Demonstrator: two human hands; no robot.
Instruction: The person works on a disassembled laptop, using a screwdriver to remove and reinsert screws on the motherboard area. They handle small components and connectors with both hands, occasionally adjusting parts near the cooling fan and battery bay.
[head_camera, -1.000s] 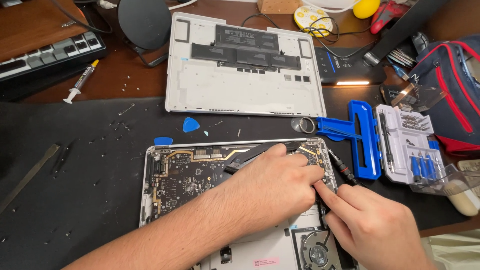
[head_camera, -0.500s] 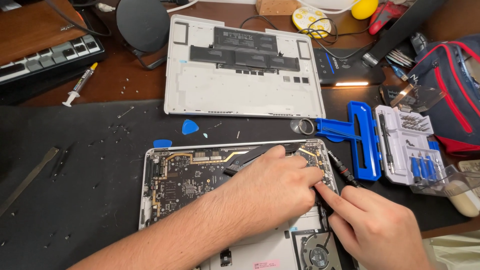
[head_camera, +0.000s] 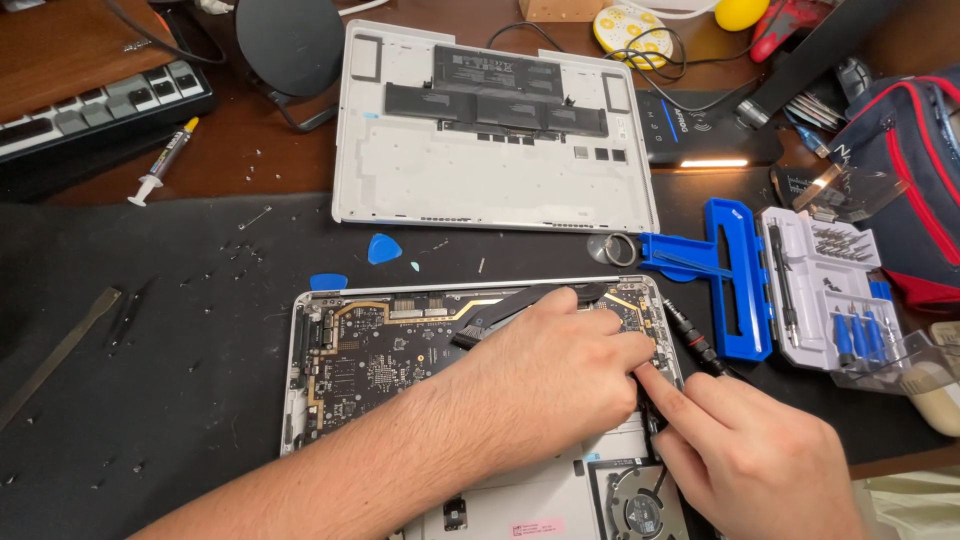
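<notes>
count: two hands, left hand (head_camera: 555, 375) and right hand (head_camera: 750, 450); one opened laptop (head_camera: 380, 360); one detached bottom cover (head_camera: 490, 170); two blue picks (head_camera: 383, 248); one syringe (head_camera: 165, 160); one bit case (head_camera: 825, 290).

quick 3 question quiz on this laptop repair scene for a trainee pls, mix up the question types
1. True or false: both hands rest on the opened laptop by the right edge of its circuit board.
2. Which lies nearest the blue triangular pick?
A. the syringe
B. the removed bottom cover
C. the fan
3. Fill in: the bit case lies to the ___ of the opened laptop.

Key
1. True: the left hand lies on the board and the right hand points its index finger at that edge.
2. B: the removed bottom cover lies just above the pick; the syringe and fan are farther.
3. right
</notes>
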